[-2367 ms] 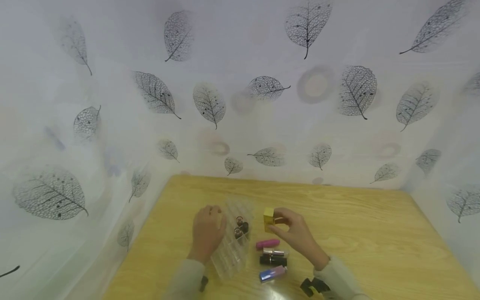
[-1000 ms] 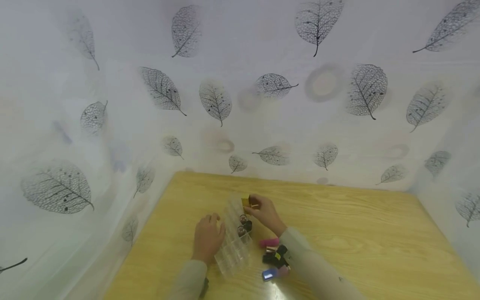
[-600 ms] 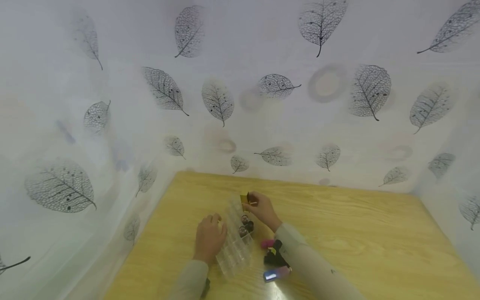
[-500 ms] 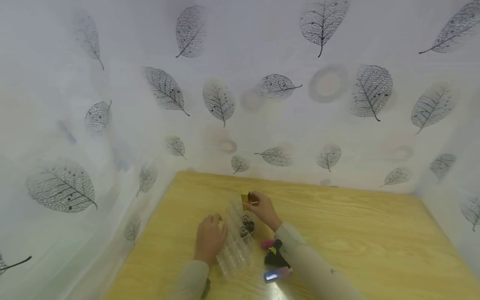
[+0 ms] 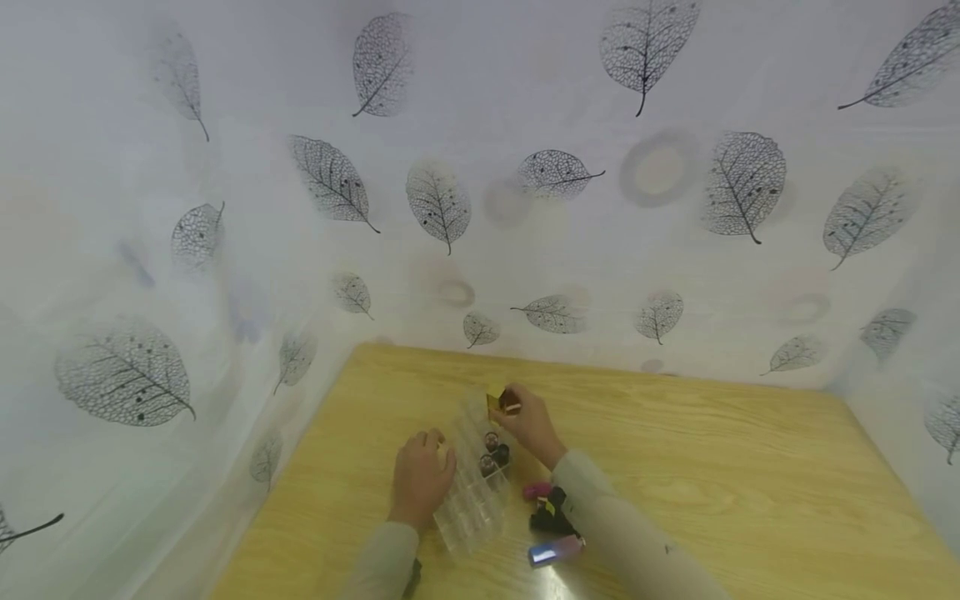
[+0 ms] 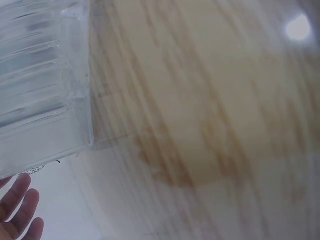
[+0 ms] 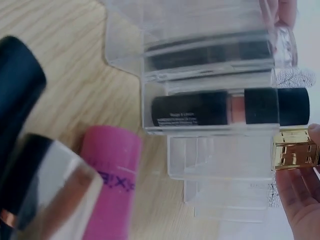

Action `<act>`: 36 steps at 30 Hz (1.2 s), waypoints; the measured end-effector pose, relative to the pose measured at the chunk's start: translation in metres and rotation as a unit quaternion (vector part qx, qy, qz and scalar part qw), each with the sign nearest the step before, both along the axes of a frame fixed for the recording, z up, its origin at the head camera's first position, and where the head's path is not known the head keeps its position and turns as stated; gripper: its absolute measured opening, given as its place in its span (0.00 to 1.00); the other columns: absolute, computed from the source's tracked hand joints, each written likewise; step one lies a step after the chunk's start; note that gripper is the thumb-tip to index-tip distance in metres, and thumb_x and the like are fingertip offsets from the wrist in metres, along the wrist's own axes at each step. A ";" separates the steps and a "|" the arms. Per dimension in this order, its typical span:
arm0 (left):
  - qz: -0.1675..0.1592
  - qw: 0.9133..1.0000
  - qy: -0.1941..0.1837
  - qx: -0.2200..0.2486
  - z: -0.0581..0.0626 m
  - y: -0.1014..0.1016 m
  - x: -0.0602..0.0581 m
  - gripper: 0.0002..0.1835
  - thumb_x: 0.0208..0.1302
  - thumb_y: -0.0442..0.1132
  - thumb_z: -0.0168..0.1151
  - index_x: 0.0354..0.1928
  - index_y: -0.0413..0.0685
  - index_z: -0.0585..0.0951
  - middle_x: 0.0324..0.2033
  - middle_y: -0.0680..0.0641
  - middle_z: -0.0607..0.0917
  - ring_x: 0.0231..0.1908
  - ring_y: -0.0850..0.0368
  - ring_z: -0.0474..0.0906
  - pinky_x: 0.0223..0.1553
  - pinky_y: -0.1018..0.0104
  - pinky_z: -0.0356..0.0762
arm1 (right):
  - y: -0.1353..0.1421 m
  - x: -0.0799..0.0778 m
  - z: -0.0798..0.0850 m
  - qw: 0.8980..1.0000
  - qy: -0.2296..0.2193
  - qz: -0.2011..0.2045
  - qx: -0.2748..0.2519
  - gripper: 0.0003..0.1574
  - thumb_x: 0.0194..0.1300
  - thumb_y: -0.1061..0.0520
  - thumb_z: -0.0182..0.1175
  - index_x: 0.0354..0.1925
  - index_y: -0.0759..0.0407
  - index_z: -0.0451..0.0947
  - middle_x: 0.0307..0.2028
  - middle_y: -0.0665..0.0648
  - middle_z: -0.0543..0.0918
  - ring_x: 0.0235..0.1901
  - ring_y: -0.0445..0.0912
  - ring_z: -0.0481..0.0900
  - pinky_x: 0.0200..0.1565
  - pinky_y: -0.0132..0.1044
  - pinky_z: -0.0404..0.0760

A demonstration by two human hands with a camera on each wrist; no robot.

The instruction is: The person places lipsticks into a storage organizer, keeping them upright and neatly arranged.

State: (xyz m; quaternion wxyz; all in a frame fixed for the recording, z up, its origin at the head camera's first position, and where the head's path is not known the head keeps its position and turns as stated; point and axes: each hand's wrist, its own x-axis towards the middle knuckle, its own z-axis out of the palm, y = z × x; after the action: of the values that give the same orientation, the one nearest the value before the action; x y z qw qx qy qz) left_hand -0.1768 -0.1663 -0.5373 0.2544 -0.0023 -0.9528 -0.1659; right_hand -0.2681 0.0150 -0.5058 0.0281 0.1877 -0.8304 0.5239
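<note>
A clear plastic lipstick organizer [image 5: 471, 512] stands between the hands on the wooden table. My right hand [image 5: 529, 423] pinches a square gold lipstick tube [image 7: 294, 150] between thumb and fingers. In the right wrist view the tube is at the mouth of a compartment, beside a black lipstick [image 7: 190, 108] standing in the organizer. Several dark lipsticks [image 5: 492, 442] fill nearby compartments. My left hand [image 5: 422, 477] lies along the organizer's left side, its fingers [image 6: 22, 210] loosely bent. Whether it presses on the plastic is hard to tell.
Right of the organizer lie a pink tube [image 7: 111, 182], a silver and black tube [image 7: 57, 187], a black tube [image 7: 19, 75] and a blue-purple tube [image 5: 555, 551]. The right wrist camera [image 5: 551, 515] partly covers them in the head view. A leaf-patterned curtain [image 5: 480, 208] surrounds the table.
My right hand has carried the gold tube leftward and away from me to the organizer's far part. Lately the tube has only shifted and tilted slightly. My left hand stays beside the organizer.
</note>
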 end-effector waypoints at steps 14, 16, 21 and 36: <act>0.003 1.000 -0.013 0.010 0.002 0.000 0.002 0.10 0.55 0.43 0.64 0.35 0.47 0.78 0.27 0.49 0.80 0.28 0.56 0.75 0.29 0.62 0.72 | 0.000 0.006 -0.002 0.999 0.027 0.013 0.022 0.19 0.52 0.63 0.67 0.43 0.65 0.74 0.33 0.60 0.82 0.34 0.49 0.81 0.38 0.32 0.83; 0.003 1.000 -0.013 0.010 0.002 0.000 0.002 0.10 0.55 0.43 0.63 0.35 0.47 0.78 0.27 0.49 0.80 0.28 0.56 0.75 0.29 0.63 0.72 | 0.000 0.006 -0.001 0.999 0.026 0.013 0.023 0.19 0.52 0.63 0.67 0.43 0.65 0.74 0.33 0.60 0.82 0.33 0.49 0.81 0.38 0.33 0.83; 0.001 1.000 -0.016 0.011 0.001 0.000 0.002 0.10 0.55 0.44 0.63 0.35 0.47 0.77 0.27 0.50 0.79 0.28 0.58 0.74 0.29 0.65 0.71 | 0.000 0.008 0.000 0.999 0.023 0.008 0.040 0.18 0.53 0.63 0.66 0.43 0.65 0.74 0.32 0.59 0.82 0.32 0.47 0.81 0.37 0.33 0.82; -0.004 1.000 -0.011 0.013 0.000 -0.001 0.001 0.10 0.54 0.43 0.64 0.35 0.46 0.78 0.25 0.51 0.78 0.26 0.59 0.72 0.27 0.65 0.70 | 0.000 0.008 0.005 0.997 0.037 -0.010 0.069 0.10 0.52 0.63 0.66 0.34 0.62 0.75 0.29 0.56 0.81 0.27 0.41 0.76 0.31 0.26 0.78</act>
State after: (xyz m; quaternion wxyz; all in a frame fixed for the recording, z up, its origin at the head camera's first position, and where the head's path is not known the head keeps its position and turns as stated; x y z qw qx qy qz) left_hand -0.1760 -0.1668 -0.5373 0.2430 -0.0005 -0.9533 -0.1792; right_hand -0.2599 0.0155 -0.5007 0.0508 0.1999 -0.8648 0.4578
